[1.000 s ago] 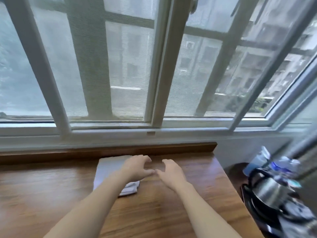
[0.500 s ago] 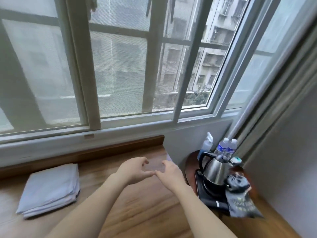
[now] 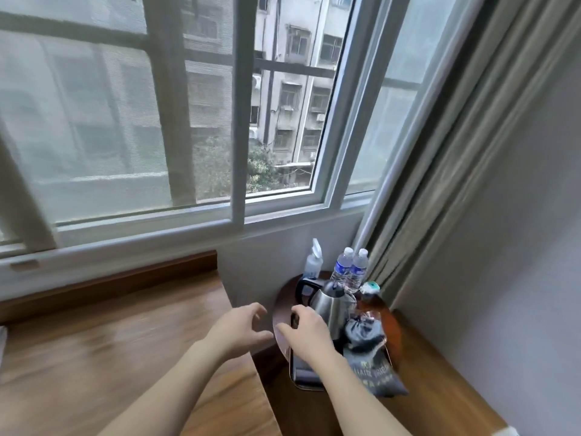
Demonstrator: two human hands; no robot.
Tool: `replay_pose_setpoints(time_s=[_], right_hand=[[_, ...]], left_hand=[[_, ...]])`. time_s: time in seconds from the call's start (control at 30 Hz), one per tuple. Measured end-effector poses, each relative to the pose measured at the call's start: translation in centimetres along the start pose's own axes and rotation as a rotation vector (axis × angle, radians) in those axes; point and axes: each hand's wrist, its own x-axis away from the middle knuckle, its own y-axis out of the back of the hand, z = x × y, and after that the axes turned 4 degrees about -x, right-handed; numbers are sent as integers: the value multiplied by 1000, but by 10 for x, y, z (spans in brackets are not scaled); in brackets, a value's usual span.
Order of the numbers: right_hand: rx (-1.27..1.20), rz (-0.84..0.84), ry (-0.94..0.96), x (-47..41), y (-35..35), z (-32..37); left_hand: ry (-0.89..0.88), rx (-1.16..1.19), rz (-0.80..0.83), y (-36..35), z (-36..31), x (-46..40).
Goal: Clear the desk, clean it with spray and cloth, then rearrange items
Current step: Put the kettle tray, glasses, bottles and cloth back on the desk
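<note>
The view has been swung to the right since a second ago: the folded cloth, then under the left hand, is now out of the picture, and the low round side table (image 3: 394, 325) beside the desk (image 3: 125, 335) is brought into view. Both hands are reached toward it. The left hand (image 3: 240, 330) is held open with fingers spread, nothing gripped; the right hand (image 3: 309, 330) is likewise spread and empty, over the dark tray (image 3: 301, 377) near the kettle (image 3: 330, 305). The wiping is judged finished and the rearranging begun. The spray bottle (image 3: 313, 262) is stood at the far edge, left of two water bottles (image 3: 350, 269). On the dark pouch (image 3: 374, 372) "HAIR DRYER" is partly readable.
</note>
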Motion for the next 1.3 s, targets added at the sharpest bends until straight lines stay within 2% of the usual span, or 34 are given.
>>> replay_pose_setpoints(time_s=[0.3, 0.57, 0.73, 0.97, 1.3], right_hand=[[-52, -92, -147, -17, 20, -69], [-91, -115, -277, -37, 32, -148], [-54, -87, -364, -67, 42, -207], [15, -63, -425, -103, 54, -298], [-118, 102, -502, -146, 45, -377]], left_hand=[[-13, 13, 155, -48, -32, -61], [43, 117, 217, -109, -56, -98], [192, 196, 270, -147, -67, -120], [415, 276, 198, -214, -72, -148], [558, 209, 181, -288, -53, -184]])
